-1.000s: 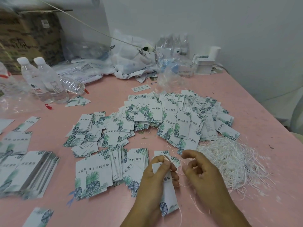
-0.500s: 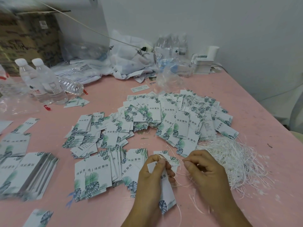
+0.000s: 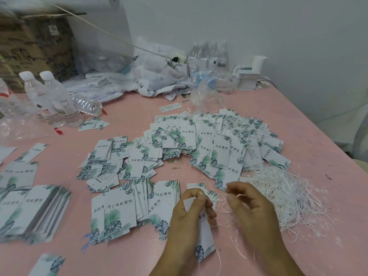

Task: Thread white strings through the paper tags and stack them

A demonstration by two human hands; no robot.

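Setting: small garment-tag assembly workroom, not a home. Evidence: pink worktable (image 3: pixel 127 255), scuffed and paint-flecked, set against a plain white wall (image 3: pixel 258 26). Printed clothing tags (image 3: pixel 201 144) heaped in bulk; sorted tag stacks (image 3: pixel 39 212) at left. Loose pile of white strings (image 3: pixel 282 194). Cardboard cartons (image 3: pixel 33 46), plastic bags (image 3: pixel 157 74), water bottles (image 3: pixel 49 98) along the back edge.

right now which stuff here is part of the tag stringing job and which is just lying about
In the job:
- left hand gripping a tag
- right hand pinching a white string
- string pile
- loose tags
- stacked tags

Lying about:
- water bottles
- plastic bags
- cardboard box
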